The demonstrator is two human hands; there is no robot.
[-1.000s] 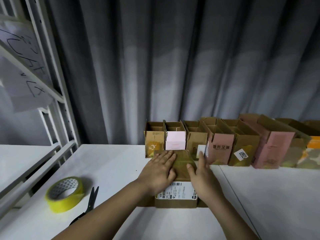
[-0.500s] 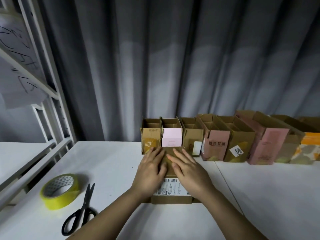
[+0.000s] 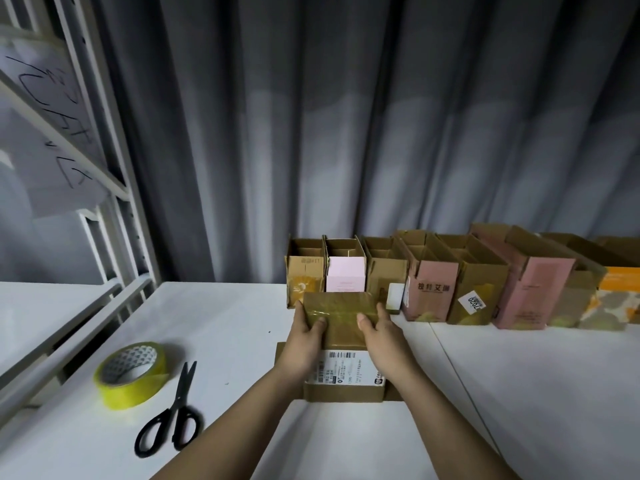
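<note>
Slid outward, your left hand (image 3: pixel 306 336) and right hand (image 3: pixel 382 332) now grip the box (image 3: pixel 341 306) by its side edges; bare desk (image 3: pixel 519 393) lies rightward.

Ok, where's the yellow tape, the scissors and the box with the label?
yellow tape roll (image 3: pixel 129 398): head view, on its yellow outer side.
black scissors (image 3: pixel 183 389): head view, on the closed blades above the handles.
labelled cardboard box (image 3: pixel 341 308): head view, on its taped top.

Left hand (image 3: pixel 304 336) and right hand (image 3: pixel 382 336) grip a taped cardboard box (image 3: pixel 341 315) (thumbs on top) on the white table (image 3: pixel 242 317).
</note>
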